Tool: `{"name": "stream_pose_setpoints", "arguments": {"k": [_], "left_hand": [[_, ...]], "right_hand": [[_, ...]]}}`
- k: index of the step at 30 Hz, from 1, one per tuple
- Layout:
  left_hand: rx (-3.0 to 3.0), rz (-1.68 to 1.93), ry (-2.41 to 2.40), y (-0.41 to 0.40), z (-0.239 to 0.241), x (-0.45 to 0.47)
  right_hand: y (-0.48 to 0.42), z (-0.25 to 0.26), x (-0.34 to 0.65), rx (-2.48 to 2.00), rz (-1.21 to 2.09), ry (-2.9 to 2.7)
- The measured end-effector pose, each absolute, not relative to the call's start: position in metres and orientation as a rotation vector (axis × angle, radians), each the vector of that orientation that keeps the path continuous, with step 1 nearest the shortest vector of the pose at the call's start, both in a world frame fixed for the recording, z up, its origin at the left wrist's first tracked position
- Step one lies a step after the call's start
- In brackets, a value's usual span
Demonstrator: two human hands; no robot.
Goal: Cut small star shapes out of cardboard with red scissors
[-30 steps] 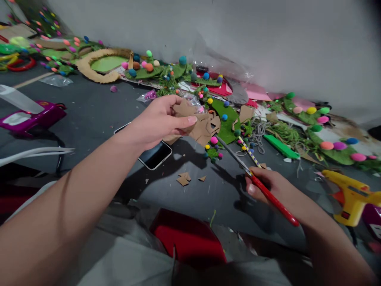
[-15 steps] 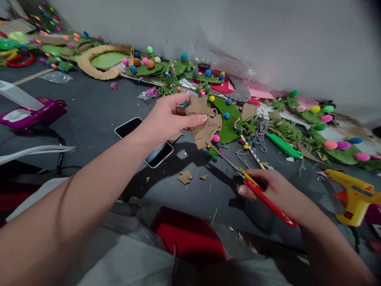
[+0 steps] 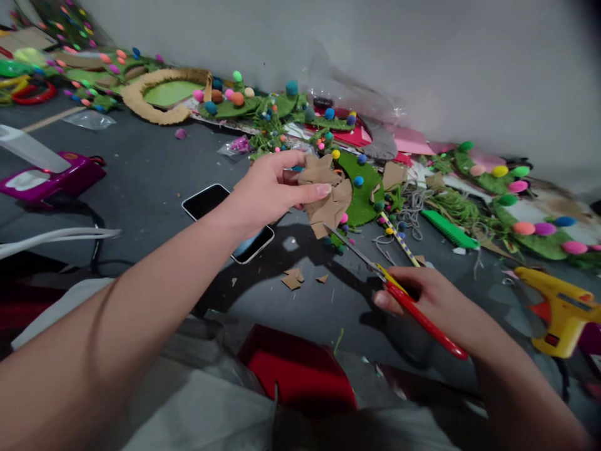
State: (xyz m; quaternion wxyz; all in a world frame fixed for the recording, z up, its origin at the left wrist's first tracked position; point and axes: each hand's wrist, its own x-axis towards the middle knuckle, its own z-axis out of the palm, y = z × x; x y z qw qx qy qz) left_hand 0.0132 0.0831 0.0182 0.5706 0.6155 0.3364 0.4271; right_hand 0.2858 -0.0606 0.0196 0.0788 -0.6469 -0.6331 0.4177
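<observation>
My left hand (image 3: 282,181) pinches a jagged piece of brown cardboard (image 3: 320,216) between thumb and fingers, above the table. Around the handles of a pair of scissors (image 3: 413,316), red and yellow, my right hand (image 3: 432,300) is closed. The scissor tips point up and left and meet the lower edge of the cardboard; whether they are cutting into it I cannot tell. Small cardboard scraps (image 3: 292,279) lie on the table below. Behind the cardboard is a green felt shape (image 3: 359,194) with coloured pompoms. Partly under my left forearm rests a phone (image 3: 253,245).
A yellow glue gun (image 3: 558,310) stands at the right, and a purple device (image 3: 56,181) with a cable at the left. Green pieces with pompoms, a tan ring (image 3: 141,106), grey string (image 3: 413,210) and a green comb-like strip (image 3: 449,228) line the wall. Red cloth (image 3: 295,369) hangs near my lap.
The cardboard in my left hand has tilted and shifted slightly right and down, so its lower edge sits closer over the scissor tips. My right hand has hardly moved.
</observation>
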Motion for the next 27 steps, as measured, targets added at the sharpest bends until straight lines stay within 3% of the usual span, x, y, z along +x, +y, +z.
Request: {"name": "stream_pose_setpoints", "arguments": {"k": [27], "left_hand": [[1.386, 0.982, 0.812, 0.0794, 0.0225, 0.0130]], "right_hand": [[-0.0640, 0.0139, 0.2837, -2.000, 1.091, -1.910]]}}
